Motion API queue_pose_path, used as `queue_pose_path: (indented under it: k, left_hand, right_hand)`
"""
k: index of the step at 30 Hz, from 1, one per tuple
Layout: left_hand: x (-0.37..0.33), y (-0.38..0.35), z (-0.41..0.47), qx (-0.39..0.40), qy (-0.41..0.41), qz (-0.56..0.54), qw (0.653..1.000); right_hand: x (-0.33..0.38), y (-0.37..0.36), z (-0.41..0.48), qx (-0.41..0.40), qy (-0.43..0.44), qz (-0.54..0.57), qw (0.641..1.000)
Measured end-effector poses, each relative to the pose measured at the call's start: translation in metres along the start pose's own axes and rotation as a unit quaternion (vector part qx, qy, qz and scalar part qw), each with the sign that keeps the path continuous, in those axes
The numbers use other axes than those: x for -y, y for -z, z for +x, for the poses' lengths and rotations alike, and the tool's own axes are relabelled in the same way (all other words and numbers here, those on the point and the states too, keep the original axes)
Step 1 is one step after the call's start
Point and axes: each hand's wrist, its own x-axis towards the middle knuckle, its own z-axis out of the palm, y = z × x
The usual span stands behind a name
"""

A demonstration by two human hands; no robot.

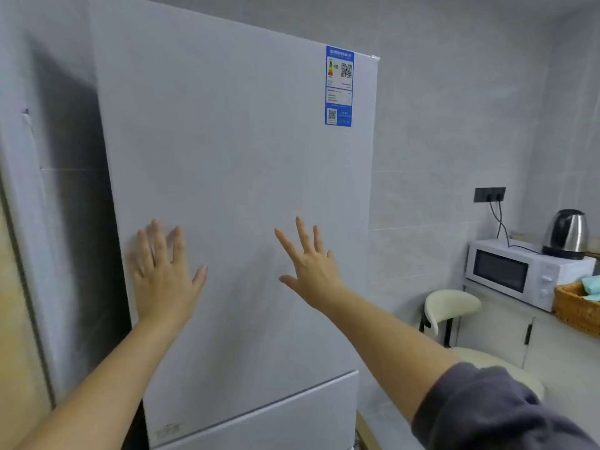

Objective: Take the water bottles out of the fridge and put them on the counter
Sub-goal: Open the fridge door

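A tall white fridge (233, 151) fills the middle of the view, its upper door closed and a blue energy label (339, 86) at the top right corner. My left hand (164, 271) is spread flat near the door's left edge, fingers apart, holding nothing. My right hand (310, 264) is raised in front of the door's middle, fingers spread, empty. A lower door or drawer front (259, 423) sits below a seam. No water bottles are visible. The counter (506, 295) runs along the right wall.
On the counter stand a white microwave (519, 274), a steel kettle (566, 233) and a wicker basket (576, 310). A cream stool (451, 306) stands between fridge and cabinet. A dark gap (74, 190) lies left of the fridge.
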Motion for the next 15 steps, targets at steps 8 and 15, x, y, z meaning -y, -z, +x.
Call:
queue_pose_path:
  k: [8,15]
  left_hand:
    - [0.026,0.012,0.004,-0.007,0.102,-0.119,0.988]
    - [0.034,0.016,0.008,-0.011,0.154,-0.226,0.962]
  right_hand:
    - [0.017,-0.023,0.029,0.010,-0.007,0.013,1.000]
    - [0.023,-0.039,0.036,-0.006,-0.002,0.022,1.000]
